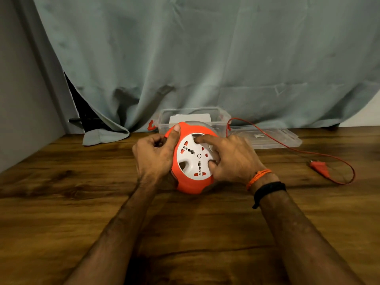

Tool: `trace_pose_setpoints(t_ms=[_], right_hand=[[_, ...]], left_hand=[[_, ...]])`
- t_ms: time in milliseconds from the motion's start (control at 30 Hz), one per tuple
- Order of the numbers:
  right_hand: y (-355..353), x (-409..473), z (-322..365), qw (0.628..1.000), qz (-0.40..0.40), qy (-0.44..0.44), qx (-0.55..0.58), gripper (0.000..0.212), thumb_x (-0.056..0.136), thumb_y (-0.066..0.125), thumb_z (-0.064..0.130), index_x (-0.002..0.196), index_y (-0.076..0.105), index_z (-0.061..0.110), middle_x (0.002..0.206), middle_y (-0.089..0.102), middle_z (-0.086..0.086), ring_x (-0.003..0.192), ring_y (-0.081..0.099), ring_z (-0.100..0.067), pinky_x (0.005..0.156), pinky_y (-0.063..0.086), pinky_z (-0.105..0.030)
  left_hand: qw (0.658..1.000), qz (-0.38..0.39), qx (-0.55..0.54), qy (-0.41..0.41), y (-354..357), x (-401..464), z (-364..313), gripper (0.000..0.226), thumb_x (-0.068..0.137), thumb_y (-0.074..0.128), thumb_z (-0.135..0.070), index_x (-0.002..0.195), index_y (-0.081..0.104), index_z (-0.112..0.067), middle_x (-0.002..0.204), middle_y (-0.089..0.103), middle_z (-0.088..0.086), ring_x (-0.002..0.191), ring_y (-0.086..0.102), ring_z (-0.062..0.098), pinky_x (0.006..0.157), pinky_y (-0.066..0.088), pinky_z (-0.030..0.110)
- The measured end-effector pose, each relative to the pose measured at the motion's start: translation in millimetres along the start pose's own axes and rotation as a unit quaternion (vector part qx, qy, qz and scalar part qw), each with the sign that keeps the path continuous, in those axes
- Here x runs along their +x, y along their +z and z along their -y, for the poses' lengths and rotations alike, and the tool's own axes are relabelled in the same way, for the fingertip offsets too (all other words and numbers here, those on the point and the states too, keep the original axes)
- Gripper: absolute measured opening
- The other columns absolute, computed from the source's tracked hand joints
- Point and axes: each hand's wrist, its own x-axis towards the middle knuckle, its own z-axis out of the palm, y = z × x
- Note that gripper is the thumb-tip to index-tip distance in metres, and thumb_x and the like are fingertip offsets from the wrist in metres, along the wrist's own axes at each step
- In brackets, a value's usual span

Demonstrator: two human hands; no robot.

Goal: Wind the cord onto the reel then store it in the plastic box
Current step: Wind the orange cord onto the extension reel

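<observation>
An orange reel (188, 183) with a white socket face stands tilted toward me at the middle of the wooden table (82, 202). My left hand (154, 155) grips its left rim, thumb over the top edge. My right hand (232, 159) rests on the white face with fingers hooked into its openings. A thin red cord (287, 146) runs from behind the reel, arcs to the right across the table and loops back to a red plug (319, 167) lying flat. The clear plastic box (223, 117) stands open right behind the reel.
The box's clear lid (287, 138) lies flat to the right of the box, under part of the cord. A grey-green curtain (185, 58) hangs along the table's back edge, its hem resting on the wood at the left. A grey wall borders the left side.
</observation>
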Motion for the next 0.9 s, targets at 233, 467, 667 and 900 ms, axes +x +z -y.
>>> trace_pose_setpoints(t_ms=[233,467,667,900], right_hand=[[0.0,0.2,-2.3,1.0,-0.005,0.009,-0.027,0.062,0.068,0.062,0.039,0.128,0.048,0.043,0.083,0.065,0.0,0.085,0.059,-0.027,0.078,0.042,-0.034],[0.0,0.4,-1.5,0.998,-0.028,0.016,-0.045,0.065,0.062,0.068,0.044,0.125,0.051,0.046,0.091,0.068,0.002,0.09,0.06,-0.025,0.081,0.042,-0.037],[8.0,-1.5,6.6,0.991,-0.087,0.104,-0.023,0.064,0.052,0.063,0.074,0.1,0.065,0.031,0.085,0.068,-0.002,0.088,0.063,-0.026,0.077,0.041,-0.033],[17.6,3.2,25.1,0.975,-0.124,0.184,0.004,0.077,0.047,0.04,0.092,0.068,0.058,0.019,0.078,0.063,-0.003,0.078,0.061,-0.025,0.074,0.048,-0.033]], left_hand=[[1.0,0.01,0.006,0.021,-0.4,-1.3,-2.4,0.046,0.085,0.071,-0.051,0.067,0.075,-0.008,0.061,0.072,0.005,0.062,0.07,0.027,0.061,0.058,0.039],[1.0,0.012,0.004,0.013,-0.1,-3.0,-3.7,0.047,0.083,0.071,-0.055,0.069,0.076,-0.01,0.062,0.073,0.005,0.064,0.071,0.027,0.066,0.059,0.045],[0.998,-0.065,0.003,0.006,2.1,-1.5,-3.2,0.056,0.084,0.068,-0.057,0.062,0.071,-0.006,0.059,0.067,0.014,0.057,0.061,0.026,0.068,0.055,0.043],[0.994,-0.104,-0.002,-0.018,5.1,-3.4,-3.8,0.053,0.085,0.067,-0.058,0.061,0.069,-0.011,0.062,0.07,0.009,0.07,0.067,0.031,0.073,0.056,0.045]])
